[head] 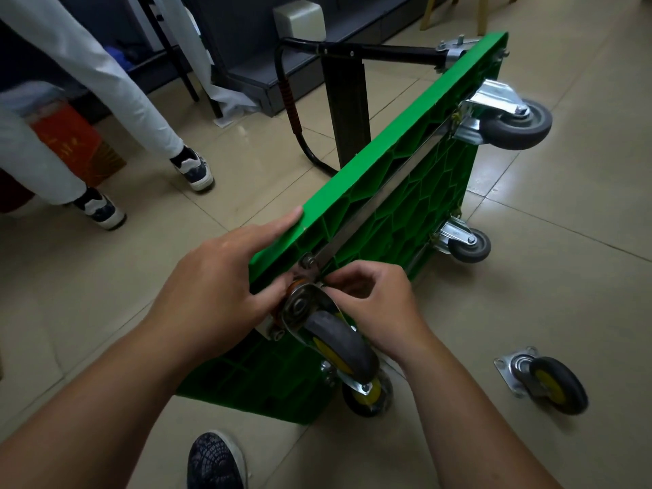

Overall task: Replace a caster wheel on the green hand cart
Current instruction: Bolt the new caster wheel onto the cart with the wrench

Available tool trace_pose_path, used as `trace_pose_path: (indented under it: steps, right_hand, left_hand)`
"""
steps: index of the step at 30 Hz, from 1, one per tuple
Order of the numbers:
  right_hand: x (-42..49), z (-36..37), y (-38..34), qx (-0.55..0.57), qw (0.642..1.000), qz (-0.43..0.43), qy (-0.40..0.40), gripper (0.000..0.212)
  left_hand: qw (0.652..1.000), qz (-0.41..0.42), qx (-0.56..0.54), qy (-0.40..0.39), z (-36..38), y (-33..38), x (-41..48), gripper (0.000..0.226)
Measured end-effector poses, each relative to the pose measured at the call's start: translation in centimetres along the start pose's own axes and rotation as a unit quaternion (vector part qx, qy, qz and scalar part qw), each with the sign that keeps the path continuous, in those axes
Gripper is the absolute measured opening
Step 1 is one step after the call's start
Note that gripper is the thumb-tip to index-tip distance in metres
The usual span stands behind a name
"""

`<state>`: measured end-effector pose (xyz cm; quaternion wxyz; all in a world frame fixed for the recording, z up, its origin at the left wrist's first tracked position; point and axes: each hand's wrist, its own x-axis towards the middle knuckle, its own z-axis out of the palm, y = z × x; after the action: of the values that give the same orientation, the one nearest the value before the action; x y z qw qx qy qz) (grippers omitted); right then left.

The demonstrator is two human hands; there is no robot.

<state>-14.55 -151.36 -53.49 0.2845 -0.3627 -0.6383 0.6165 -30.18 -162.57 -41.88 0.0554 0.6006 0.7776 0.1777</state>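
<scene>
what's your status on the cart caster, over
Left hand braces green hand cart edge, cart on its side. Right hand pinches at near caster plate, fastener hidden. Loose caster on floor, clear of hands.

The green plastic hand cart (356,192) stands on its long edge on the beige tiled floor (550,287), with its underside facing right and its black tubular metal handle (388,52) behind. At the far end, a large steel-forked caster (508,114) sits above a smaller steel-forked caster (462,241). A loose plate-mounted rubber caster (550,379) lies on the floor to the right.
</scene>
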Motion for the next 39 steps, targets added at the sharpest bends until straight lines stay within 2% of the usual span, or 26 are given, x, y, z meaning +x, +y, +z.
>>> trace_pose_path:
  steps: [5,9,14,17,21,25,28,32,36,39]
  right_hand:
    - [-0.1,-0.5,-0.3,-0.042,0.999,0.02,-0.02,0.014]
    - [-0.3,-0.2,-0.1,0.0,1.0,-0.002,0.023,0.009]
    - [-0.2,0.1,0.3,-0.042,0.999,0.002,-0.001,0.016]
    - [-0.2,0.2,0.5,-0.001,1.0,-0.004,0.026,0.012]
    - [-0.2,0.0,0.7,-0.075,0.997,-0.008,-0.012,0.028]
    - [-0.3,-0.2,0.5,-0.005,1.0,-0.026,0.003,0.002]
    - [-0.3,-0.5,0.4,-0.023,0.999,-0.012,-0.021,0.007]
    - [-0.2,-0.5,0.4,0.004,1.0,-0.016,-0.005,0.005]
    - [-0.1,-0.3,0.8,-0.041,0.999,0.001,-0.033,0.009]
    - [-0.2,-0.1,0.7,-0.019,1.0,-0.023,-0.001,0.006]
  left_hand:
    - [1.0,0.001,-0.002,0.005,0.0,0.0,-0.1,0.077]
    - [1.0,0.0,-0.003,0.004,0.0,0.1,-0.1,0.076]
    - [1.0,-0.004,0.0,0.007,0.1,-0.1,-0.1,0.077]
    - [1.0,-0.003,0.0,0.008,0.1,-0.1,-0.1,0.077]
    - [1.0,-0.003,-0.01,0.003,0.0,0.0,-0.1,0.077]
    - [1.0,-0.006,-0.008,-0.002,-0.1,0.0,0.0,0.078]
    - [1.0,-0.005,-0.004,0.002,0.0,-0.2,0.0,0.078]
    - [1.0,-0.004,0.001,0.006,0.0,-0.2,-0.1,0.079]
    - [1.0,-0.004,0.001,0.004,0.0,-0.2,0.0,0.079]
    - [1.0,-0.007,-0.004,0.0,-0.1,-0.1,0.0,0.08]
